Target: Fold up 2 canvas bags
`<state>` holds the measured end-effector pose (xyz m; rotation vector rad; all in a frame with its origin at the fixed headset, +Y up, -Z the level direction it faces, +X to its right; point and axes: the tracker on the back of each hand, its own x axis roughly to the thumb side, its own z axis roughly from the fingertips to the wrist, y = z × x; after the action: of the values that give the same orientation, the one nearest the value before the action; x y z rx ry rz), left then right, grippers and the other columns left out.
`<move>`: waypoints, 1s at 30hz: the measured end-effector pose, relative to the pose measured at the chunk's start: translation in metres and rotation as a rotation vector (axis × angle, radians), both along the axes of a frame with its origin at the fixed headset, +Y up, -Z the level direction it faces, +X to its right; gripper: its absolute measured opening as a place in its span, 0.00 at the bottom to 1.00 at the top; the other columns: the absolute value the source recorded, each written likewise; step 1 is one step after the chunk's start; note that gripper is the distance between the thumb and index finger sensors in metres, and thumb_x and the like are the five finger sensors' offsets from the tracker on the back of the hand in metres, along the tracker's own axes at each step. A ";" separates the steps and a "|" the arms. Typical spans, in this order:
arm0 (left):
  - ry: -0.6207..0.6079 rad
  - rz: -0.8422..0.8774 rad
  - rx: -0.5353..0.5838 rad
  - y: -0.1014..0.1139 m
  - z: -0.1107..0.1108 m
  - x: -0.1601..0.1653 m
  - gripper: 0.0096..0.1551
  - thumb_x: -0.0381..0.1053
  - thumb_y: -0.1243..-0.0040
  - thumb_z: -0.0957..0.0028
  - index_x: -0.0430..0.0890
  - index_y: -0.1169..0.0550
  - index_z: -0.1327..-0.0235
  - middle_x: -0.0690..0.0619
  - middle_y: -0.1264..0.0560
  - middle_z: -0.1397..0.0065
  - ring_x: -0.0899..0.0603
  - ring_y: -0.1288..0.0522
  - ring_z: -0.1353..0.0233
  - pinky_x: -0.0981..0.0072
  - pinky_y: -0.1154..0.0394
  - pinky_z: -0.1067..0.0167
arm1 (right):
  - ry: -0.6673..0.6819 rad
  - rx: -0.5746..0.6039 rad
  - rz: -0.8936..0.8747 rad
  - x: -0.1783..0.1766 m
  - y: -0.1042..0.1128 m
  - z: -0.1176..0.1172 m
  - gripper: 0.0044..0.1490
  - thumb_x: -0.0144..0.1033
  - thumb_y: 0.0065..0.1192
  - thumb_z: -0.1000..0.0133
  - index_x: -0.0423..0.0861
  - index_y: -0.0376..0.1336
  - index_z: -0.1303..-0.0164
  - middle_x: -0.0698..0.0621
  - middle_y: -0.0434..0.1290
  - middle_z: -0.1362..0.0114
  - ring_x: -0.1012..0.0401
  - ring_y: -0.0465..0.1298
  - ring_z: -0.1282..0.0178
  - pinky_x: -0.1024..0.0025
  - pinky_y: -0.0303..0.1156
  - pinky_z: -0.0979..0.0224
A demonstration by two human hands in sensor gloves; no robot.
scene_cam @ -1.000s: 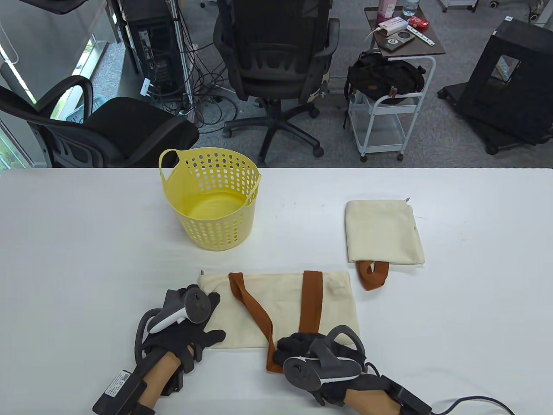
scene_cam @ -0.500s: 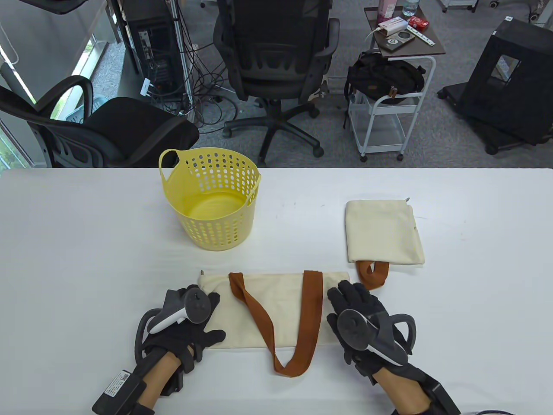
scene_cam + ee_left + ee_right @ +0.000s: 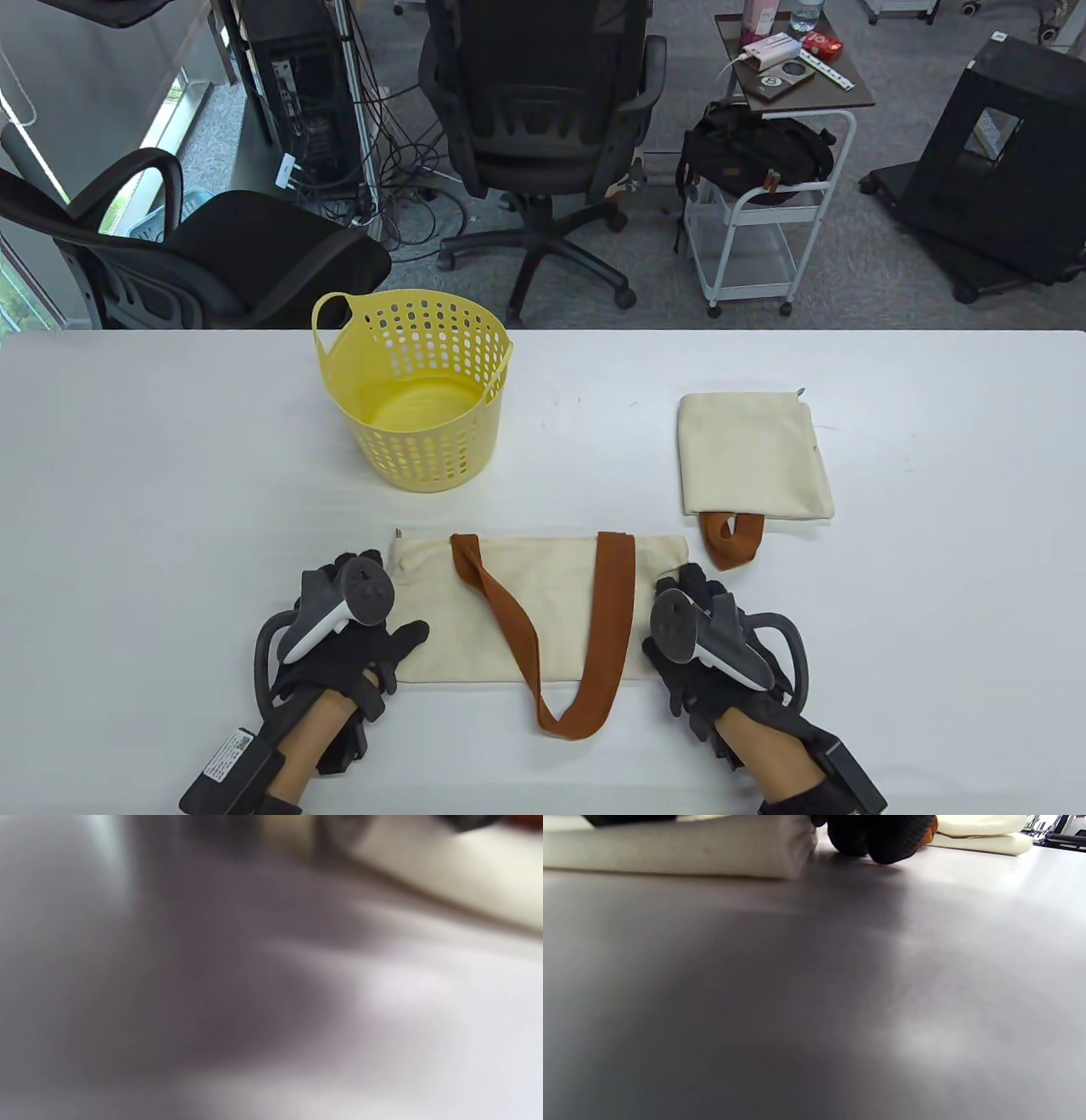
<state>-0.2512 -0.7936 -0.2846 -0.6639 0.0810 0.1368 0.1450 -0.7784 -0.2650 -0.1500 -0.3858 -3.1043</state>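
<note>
A cream canvas bag [image 3: 560, 607] with brown straps [image 3: 615, 628] lies flat near the table's front edge, one strap loop hanging past its near edge. My left hand [image 3: 386, 607] is at the bag's left end, thumb lying on the cloth. My right hand [image 3: 670, 611] is at the bag's right end, fingers curled down. In the right wrist view the fingertips [image 3: 878, 838] touch the table beside the bag's edge [image 3: 712, 849]. A second bag [image 3: 755, 454] lies folded at the right, its brown handle [image 3: 731, 539] sticking out. The left wrist view is blurred and shows only cloth [image 3: 466, 895].
A yellow perforated basket [image 3: 424, 407] stands on the white table [image 3: 170, 509] behind the near bag, left of centre. Office chairs and a cart stand beyond the table's far edge.
My right hand left the strap loop, moved up onto the bag's right end, then drew back with fingers curling at its edge. My left hand shifted a little left. The strap loop now lies open.
</note>
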 end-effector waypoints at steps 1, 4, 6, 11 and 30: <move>0.010 0.038 -0.035 -0.003 0.000 0.000 0.60 0.72 0.50 0.57 0.47 0.63 0.28 0.43 0.74 0.23 0.30 0.75 0.21 0.30 0.70 0.27 | 0.002 -0.001 -0.004 0.000 0.000 0.000 0.45 0.56 0.56 0.47 0.51 0.49 0.21 0.42 0.45 0.15 0.45 0.57 0.18 0.46 0.61 0.21; 0.020 0.134 0.046 0.001 -0.001 0.003 0.58 0.70 0.46 0.56 0.45 0.59 0.26 0.43 0.71 0.21 0.29 0.73 0.20 0.29 0.70 0.27 | 0.005 -0.004 -0.008 -0.001 -0.001 0.000 0.45 0.56 0.56 0.46 0.50 0.49 0.21 0.41 0.44 0.15 0.46 0.56 0.18 0.47 0.60 0.21; 0.061 0.206 0.060 0.003 -0.001 0.004 0.57 0.67 0.43 0.55 0.43 0.56 0.26 0.43 0.69 0.20 0.29 0.72 0.20 0.29 0.70 0.28 | 0.007 -0.004 -0.009 -0.002 -0.001 0.000 0.45 0.56 0.55 0.46 0.49 0.49 0.21 0.41 0.44 0.15 0.45 0.56 0.18 0.47 0.60 0.21; 0.145 0.356 0.202 0.019 0.005 0.004 0.49 0.59 0.37 0.53 0.48 0.48 0.26 0.45 0.48 0.19 0.32 0.54 0.16 0.30 0.60 0.24 | 0.000 -0.011 -0.027 -0.002 -0.003 -0.001 0.45 0.56 0.55 0.46 0.49 0.49 0.21 0.41 0.44 0.15 0.45 0.55 0.18 0.47 0.59 0.20; 0.175 0.948 0.366 0.090 0.010 0.045 0.35 0.44 0.38 0.52 0.49 0.36 0.30 0.48 0.27 0.30 0.44 0.14 0.43 0.50 0.22 0.38 | 0.033 -0.027 -0.041 -0.019 -0.004 -0.004 0.47 0.57 0.55 0.47 0.48 0.47 0.21 0.40 0.44 0.15 0.45 0.56 0.18 0.48 0.59 0.21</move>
<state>-0.2065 -0.7031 -0.2751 -0.2755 -0.0964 1.0972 0.1259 -0.7823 -0.2691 -0.2114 -0.4293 -3.1334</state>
